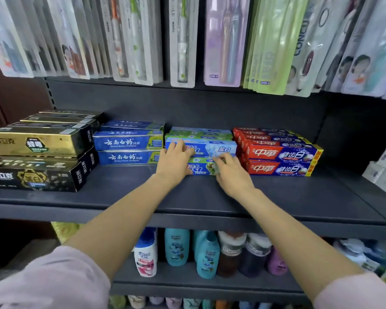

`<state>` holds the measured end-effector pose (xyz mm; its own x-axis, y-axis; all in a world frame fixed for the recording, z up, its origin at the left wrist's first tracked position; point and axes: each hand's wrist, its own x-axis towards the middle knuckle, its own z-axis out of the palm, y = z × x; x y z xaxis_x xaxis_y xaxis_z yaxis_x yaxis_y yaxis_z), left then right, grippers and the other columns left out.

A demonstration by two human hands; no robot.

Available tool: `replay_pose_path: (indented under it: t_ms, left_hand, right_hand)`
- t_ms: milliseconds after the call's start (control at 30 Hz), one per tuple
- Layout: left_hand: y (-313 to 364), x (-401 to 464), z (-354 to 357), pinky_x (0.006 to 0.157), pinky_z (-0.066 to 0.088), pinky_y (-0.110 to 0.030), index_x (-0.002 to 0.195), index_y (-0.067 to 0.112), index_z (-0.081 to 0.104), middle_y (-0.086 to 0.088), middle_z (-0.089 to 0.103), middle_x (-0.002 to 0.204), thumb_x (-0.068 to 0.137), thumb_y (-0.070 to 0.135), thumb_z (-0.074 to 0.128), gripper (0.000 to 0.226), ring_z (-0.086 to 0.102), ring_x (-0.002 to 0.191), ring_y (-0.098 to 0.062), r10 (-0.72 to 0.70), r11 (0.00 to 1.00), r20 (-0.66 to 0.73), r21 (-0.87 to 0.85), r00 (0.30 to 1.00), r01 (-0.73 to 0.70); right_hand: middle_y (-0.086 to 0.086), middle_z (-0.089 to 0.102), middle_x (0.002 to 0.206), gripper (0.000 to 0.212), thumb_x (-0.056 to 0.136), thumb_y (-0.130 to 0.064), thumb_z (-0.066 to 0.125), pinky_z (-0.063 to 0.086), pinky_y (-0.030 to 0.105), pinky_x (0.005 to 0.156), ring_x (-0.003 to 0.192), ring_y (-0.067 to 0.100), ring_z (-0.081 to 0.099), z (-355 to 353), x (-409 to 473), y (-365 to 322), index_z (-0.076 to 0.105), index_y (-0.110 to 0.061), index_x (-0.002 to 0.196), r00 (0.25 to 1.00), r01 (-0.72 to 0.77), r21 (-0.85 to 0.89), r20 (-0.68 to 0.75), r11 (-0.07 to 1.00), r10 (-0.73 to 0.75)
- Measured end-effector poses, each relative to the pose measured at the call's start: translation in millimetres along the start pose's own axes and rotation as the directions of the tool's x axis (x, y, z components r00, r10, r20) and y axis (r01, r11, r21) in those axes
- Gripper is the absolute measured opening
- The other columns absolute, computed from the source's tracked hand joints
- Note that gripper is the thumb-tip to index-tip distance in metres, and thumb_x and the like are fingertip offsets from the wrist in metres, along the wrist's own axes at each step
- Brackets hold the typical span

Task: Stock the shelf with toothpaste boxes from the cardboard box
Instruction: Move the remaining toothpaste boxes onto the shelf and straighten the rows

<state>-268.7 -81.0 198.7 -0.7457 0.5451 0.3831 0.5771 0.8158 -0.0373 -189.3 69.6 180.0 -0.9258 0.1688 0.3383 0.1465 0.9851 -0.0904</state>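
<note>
Hands at the middle stack of toothpaste boxes on the dark shelf (pixel 187 197). The left hand (pixel 176 161) lies with fingers spread over the left end of the blue box (pixel 218 148) on top and the green box (pixel 201 168) beneath it, apparently steadying the pile. The right hand (pixel 230 172) meets the green box near its right end, fingers curled against its front face; whether they pinch the box or only press it cannot be told, since that hand is blurred. Holding both ends would let the person square the box with its neighbours.

The stack sits between the blue-and-white boxes (pixel 127 143) to its left and the red boxes (pixel 276 152) to its right, all lying lengthwise with printed faces outward, so brands read from the aisle. Black-and-gold boxes (pixel 38 150) stand further left of the stack. Bare shelf lies in front of the stack, leaving room for more stock. Packaged toothbrushes (pixel 183 41) hang above; bottles (pixel 178 248) fill the tier below. No cardboard box is in view.
</note>
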Motion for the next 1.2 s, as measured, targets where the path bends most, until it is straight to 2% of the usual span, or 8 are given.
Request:
replay_pose_path:
  t_ms: [167, 267, 467, 700, 833, 967, 1067, 1200]
  left_hand:
    - [11.6, -16.8, -0.8, 0.096, 0.036, -0.039, 0.135, 0.021, 0.039, -0.006, 0.045, 0.128, 0.087, 0.021, 0.058, 0.051, 0.044, 0.118, -0.026, -0.038, 0.998, -0.032, -0.043, 0.999, 0.037]
    - [19.3, -32.4, -14.8, 0.093, 0.039, -0.038, 0.133, 0.017, 0.041, -0.007, 0.046, 0.126, 0.089, 0.015, 0.054, 0.046, 0.045, 0.115, -0.027, -0.047, 0.987, -0.064, -0.154, 0.997, 0.037]
    - [47.1, -83.8, -40.6, 0.088, 0.048, -0.040, 0.120, 0.013, 0.051, -0.008, 0.056, 0.116, 0.090, 0.018, 0.051, 0.030, 0.054, 0.107, -0.027, 0.007, 0.915, 0.017, -0.403, 1.000, 0.001]
    - [88.0, -167.2, -56.5, 0.085, 0.050, -0.037, 0.103, 0.013, 0.063, -0.008, 0.066, 0.106, 0.087, 0.021, 0.054, 0.020, 0.059, 0.102, -0.028, 0.051, 0.881, 0.209, -0.470, 0.977, 0.055]
    - [119.6, -211.3, -50.4, 0.087, 0.049, -0.036, 0.100, 0.011, 0.066, -0.012, 0.068, 0.107, 0.086, 0.025, 0.058, 0.021, 0.060, 0.102, -0.029, 0.144, 0.875, 0.322, -0.484, 0.936, 0.032]
    - [155.3, -251.7, -39.6, 0.076, 0.046, -0.031, 0.102, 0.005, 0.066, -0.015, 0.068, 0.106, 0.090, 0.023, 0.056, 0.024, 0.057, 0.081, -0.023, 0.277, 0.870, 0.482, -0.493, 0.831, -0.004]
    - [177.7, -272.7, -24.3, 0.078, 0.048, -0.033, 0.100, 0.009, 0.067, -0.011, 0.067, 0.107, 0.090, 0.025, 0.056, 0.022, 0.060, 0.084, -0.022, 0.303, 0.857, 0.522, -0.515, 0.797, 0.012]
    - [210.7, -287.5, 3.9, 0.078, 0.047, -0.028, 0.102, 0.010, 0.066, -0.009, 0.067, 0.110, 0.090, 0.023, 0.057, 0.020, 0.063, 0.095, -0.027, 0.312, 0.853, 0.572, -0.521, 0.758, 0.042]
  right_hand:
    - [0.007, 0.035, 0.141, 0.052, 0.092, -0.012, 0.050, 0.039, 0.037, 0.103, 0.127, 0.028, 0.037, -6.1, -10.5, 1.8, 0.035, -0.011, 0.142, 1.000, 0.004, 0.156, -0.023, 0.988, -0.001]
    - [0.007, 0.045, 0.133, 0.040, 0.092, -0.011, 0.051, 0.038, 0.034, 0.102, 0.124, 0.025, 0.043, -17.5, -29.0, -0.9, 0.050, -0.010, 0.132, 0.997, -0.023, 0.323, -0.062, 0.946, 0.045]
    - [0.010, 0.066, 0.116, 0.027, 0.089, -0.006, 0.054, 0.039, 0.021, 0.087, 0.105, 0.023, 0.060, -48.4, -84.7, -15.4, 0.066, -0.007, 0.113, 0.991, -0.085, 0.523, -0.041, 0.848, 0.125]
    - [0.010, 0.069, 0.111, 0.021, 0.089, -0.010, 0.055, 0.042, 0.026, 0.087, 0.107, 0.024, 0.062, -72.9, -179.4, -21.4, 0.069, -0.008, 0.105, 0.992, -0.123, 0.474, 0.078, 0.872, 0.097]
    - [0.011, 0.069, 0.109, 0.022, 0.090, -0.017, 0.055, 0.035, 0.025, 0.070, 0.104, 0.027, 0.061, -75.1, -240.6, -14.7, 0.069, -0.010, 0.106, 0.965, -0.135, 0.335, 0.257, 0.933, 0.048]
    - [0.013, 0.067, 0.112, 0.027, 0.090, -0.022, 0.054, 0.046, 0.033, 0.084, 0.101, 0.028, 0.062, -63.7, -291.1, -0.3, 0.067, -0.010, 0.110, 0.872, -0.197, 0.229, 0.486, 0.953, 0.064]
    - [0.011, 0.067, 0.112, 0.029, 0.090, -0.021, 0.053, 0.043, 0.029, 0.078, 0.097, 0.026, 0.061, -46.6, -319.6, 19.0, 0.067, -0.009, 0.113, 0.773, -0.238, 0.124, 0.625, 0.963, 0.110]
    - [0.013, 0.066, 0.115, 0.030, 0.090, -0.024, 0.057, 0.046, 0.031, 0.086, 0.103, 0.028, 0.062, -16.1, -349.8, 58.7, 0.066, -0.007, 0.112, 0.682, -0.284, 0.044, 0.712, 0.958, 0.169]
